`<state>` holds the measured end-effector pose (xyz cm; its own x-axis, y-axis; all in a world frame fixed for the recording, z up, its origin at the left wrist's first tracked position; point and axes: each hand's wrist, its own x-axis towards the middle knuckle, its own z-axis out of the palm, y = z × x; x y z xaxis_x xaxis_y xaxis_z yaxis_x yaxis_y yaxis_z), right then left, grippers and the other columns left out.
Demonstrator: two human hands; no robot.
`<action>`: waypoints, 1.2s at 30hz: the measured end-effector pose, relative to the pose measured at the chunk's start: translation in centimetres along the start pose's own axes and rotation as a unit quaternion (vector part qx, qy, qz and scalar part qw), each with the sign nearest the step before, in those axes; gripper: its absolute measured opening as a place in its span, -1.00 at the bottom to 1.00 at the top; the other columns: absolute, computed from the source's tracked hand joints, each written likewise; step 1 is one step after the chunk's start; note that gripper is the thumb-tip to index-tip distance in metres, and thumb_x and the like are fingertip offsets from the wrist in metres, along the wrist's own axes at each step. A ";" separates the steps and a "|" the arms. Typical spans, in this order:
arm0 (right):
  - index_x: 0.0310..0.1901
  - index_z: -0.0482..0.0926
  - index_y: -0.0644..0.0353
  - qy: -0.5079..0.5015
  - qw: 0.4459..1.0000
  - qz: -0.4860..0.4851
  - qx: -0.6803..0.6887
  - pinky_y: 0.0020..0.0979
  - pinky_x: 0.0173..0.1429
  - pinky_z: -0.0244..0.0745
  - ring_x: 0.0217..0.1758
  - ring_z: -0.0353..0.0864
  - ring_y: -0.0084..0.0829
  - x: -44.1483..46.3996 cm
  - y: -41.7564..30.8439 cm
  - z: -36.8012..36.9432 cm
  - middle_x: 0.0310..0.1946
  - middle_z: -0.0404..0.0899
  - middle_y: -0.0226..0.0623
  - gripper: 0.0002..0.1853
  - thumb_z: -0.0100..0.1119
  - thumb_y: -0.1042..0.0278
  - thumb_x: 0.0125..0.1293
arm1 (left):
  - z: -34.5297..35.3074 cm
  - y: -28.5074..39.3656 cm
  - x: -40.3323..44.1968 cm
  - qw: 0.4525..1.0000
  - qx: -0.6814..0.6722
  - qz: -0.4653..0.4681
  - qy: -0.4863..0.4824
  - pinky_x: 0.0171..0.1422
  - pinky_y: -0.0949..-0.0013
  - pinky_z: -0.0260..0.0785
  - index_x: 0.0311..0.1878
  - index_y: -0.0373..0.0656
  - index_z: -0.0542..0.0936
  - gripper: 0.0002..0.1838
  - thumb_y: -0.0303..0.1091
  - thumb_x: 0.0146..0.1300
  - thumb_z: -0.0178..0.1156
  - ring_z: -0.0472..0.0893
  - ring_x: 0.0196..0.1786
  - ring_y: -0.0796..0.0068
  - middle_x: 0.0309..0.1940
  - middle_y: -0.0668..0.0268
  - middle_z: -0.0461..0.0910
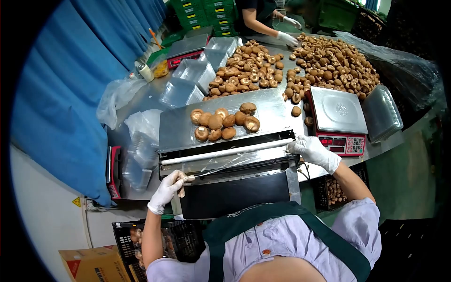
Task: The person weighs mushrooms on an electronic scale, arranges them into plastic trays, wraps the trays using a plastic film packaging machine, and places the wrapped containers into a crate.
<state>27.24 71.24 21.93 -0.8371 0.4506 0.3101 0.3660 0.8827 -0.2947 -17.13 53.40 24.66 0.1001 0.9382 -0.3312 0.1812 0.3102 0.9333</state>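
Both my hands wear white gloves. My left hand (169, 189) is closed at the near left of the wrapping machine, pinching the end of a clear plastic film (225, 165). At the machine's right end, my right hand (314, 151) has its fingers pressed together by the film's other side; the grip itself is hard to make out. The film stretches slantwise between the hands, over a white roller (225, 152). Beyond the roller, a group of brown mushrooms (215, 121) sits in a clear tray on the metal plate (176, 124). A black pad (235, 195) lies nearest my body.
Mushroom piles (329, 66) cover the far table. A red scale (339, 115) stands right, beside stacked clear trays (383, 113). More trays (193, 75) stand far left. A co-worker's gloved hand (287, 39) touches the pile. Crates (336, 190) are below the table.
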 end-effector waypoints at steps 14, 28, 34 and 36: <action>-0.39 0.52 0.26 0.008 0.938 0.072 0.339 -0.46 -0.32 0.54 -0.44 0.65 -0.36 -4.5 -10.7 -10.4 -0.38 0.64 -0.24 -0.90 0.17 0.68 0.06 | -0.1 5.3 -11.3 0.991 -0.075 0.104 0.031 -0.15 0.06 0.55 -0.33 -0.31 0.41 -0.75 -0.31 0.25 0.18 0.67 -0.27 0.01 -0.31 -0.11 0.63; 0.16 0.42 0.18 0.267 0.962 0.033 -0.039 -0.31 0.25 0.39 0.25 0.40 -0.09 19.8 8.7 0.4 0.21 0.37 -0.02 -0.40 0.33 0.54 0.00 | -9.9 8.6 23.0 0.800 0.372 0.370 0.290 0.35 0.27 0.23 0.10 -0.15 0.46 -0.53 -0.49 0.06 0.22 0.42 0.24 0.13 0.15 0.10 0.46; 0.08 0.50 0.26 0.073 0.991 0.095 -0.055 -0.33 0.34 0.27 0.27 0.36 -0.05 15.7 10.0 5.8 0.24 0.31 0.07 -0.63 0.14 0.31 0.28 | -9.3 2.7 24.5 0.743 0.578 0.305 0.143 0.43 0.17 0.08 0.16 -0.23 0.44 -0.54 -0.29 0.20 0.16 0.28 0.35 0.14 0.26 0.04 0.34; 0.06 0.50 0.33 0.094 0.986 0.112 0.081 -0.36 0.31 0.26 0.27 0.37 -0.09 14.7 10.7 6.5 0.26 0.30 0.09 -0.65 0.07 0.28 0.35 | -8.5 2.1 23.3 0.691 0.637 0.315 0.131 0.42 0.22 0.10 0.20 -0.20 0.42 -0.55 -0.28 0.26 0.09 0.27 0.36 0.12 0.28 0.02 0.31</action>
<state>16.19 86.39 17.47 -0.6467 0.6621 0.3787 0.4501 0.7321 -0.5113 -22.69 77.18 20.11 0.4014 0.8727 0.2778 0.9136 -0.4029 -0.0544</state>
